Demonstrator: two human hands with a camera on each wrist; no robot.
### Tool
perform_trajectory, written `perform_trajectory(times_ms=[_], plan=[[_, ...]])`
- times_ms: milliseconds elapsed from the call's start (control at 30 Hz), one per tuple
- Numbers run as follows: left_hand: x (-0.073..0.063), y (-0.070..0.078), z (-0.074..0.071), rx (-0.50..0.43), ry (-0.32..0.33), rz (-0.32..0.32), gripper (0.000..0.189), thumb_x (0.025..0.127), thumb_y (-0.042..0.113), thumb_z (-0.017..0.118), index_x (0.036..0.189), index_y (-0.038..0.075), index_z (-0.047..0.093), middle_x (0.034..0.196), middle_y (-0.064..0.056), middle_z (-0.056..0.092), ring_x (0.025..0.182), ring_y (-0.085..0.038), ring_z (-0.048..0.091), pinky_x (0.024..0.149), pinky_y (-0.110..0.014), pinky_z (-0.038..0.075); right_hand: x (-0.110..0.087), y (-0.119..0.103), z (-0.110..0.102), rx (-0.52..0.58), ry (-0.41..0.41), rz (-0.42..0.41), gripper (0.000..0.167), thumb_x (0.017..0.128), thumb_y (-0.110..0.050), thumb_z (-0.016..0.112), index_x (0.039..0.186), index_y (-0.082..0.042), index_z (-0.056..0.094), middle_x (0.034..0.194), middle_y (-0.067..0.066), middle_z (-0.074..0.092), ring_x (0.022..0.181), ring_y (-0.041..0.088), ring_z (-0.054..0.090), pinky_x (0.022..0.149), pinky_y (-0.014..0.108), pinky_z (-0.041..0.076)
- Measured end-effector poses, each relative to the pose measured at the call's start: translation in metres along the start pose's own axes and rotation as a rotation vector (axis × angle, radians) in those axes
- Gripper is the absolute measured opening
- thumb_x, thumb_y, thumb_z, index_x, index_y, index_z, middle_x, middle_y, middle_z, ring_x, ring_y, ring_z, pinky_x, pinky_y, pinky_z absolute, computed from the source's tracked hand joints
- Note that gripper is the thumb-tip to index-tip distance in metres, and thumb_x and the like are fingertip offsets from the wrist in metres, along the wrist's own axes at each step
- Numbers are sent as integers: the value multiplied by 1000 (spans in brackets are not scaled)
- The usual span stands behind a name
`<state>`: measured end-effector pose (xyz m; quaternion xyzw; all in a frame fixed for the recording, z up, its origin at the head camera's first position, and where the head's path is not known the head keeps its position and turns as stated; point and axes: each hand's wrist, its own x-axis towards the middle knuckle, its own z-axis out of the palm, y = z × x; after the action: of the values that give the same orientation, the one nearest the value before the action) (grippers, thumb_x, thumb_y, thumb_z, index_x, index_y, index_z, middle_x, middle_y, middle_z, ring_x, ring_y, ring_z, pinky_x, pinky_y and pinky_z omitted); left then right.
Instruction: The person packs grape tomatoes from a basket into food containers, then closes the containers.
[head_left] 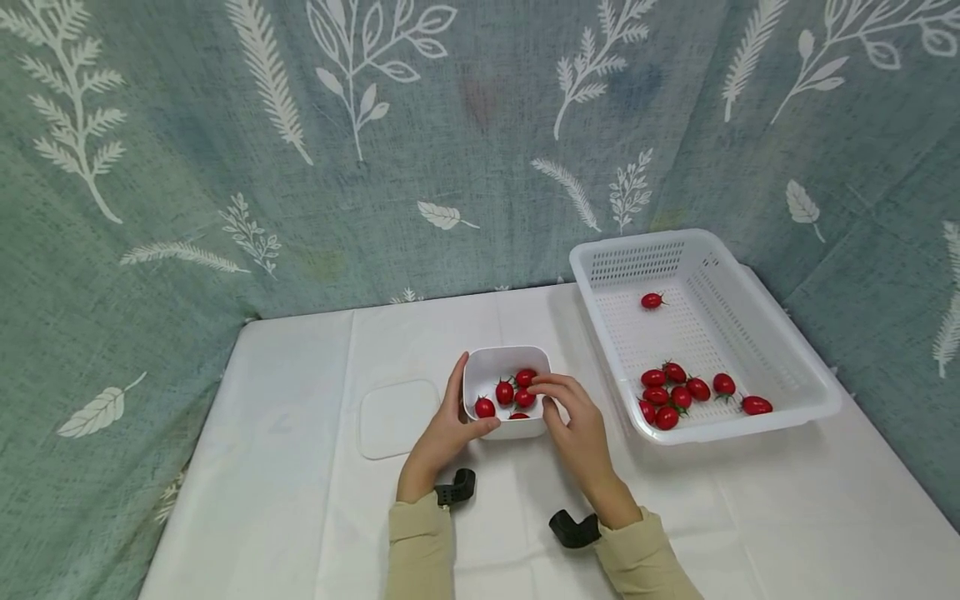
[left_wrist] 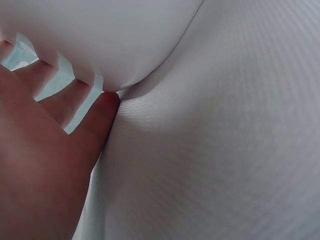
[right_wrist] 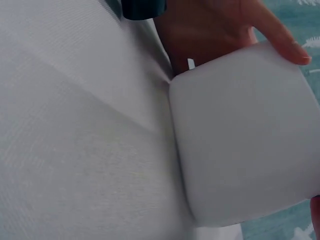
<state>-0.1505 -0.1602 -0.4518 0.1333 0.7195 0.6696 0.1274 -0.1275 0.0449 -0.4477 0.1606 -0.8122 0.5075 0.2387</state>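
A small white square container (head_left: 507,428) stands on the table with several red cherry tomatoes (head_left: 505,392) inside. My left hand (head_left: 444,429) grips it from the left, thumb on the front rim and fingers along the side; the left wrist view shows those fingers (left_wrist: 80,105) against its wall. My right hand (head_left: 577,429) reaches over the right rim, fingertips close above the tomatoes and thumb near the rim. In the right wrist view the container's white outer side (right_wrist: 245,135) fills the middle, and only a bit of my right hand shows at the edge.
A large white perforated basket (head_left: 795,350) stands at the right, with several cherry tomatoes (head_left: 678,397) gathered near its front and one farther back. Left of the container lies a flat, translucent square lid (head_left: 397,419). Behind the table hangs a green leaf-patterned cloth (head_left: 480,150).
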Motion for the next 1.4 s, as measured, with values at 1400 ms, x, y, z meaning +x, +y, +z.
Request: perform_trajectory(times_ms=[1400], plan=[[-2, 0, -5, -32, -9, -7, 97, 76, 16, 71, 143, 30, 3, 147, 0, 11, 131, -26, 16, 102, -47, 20, 105, 12, -128, -187, -493, 181, 39, 90, -29, 54, 126, -16, 49, 123, 2, 50, 99, 22, 55, 81, 44, 45]])
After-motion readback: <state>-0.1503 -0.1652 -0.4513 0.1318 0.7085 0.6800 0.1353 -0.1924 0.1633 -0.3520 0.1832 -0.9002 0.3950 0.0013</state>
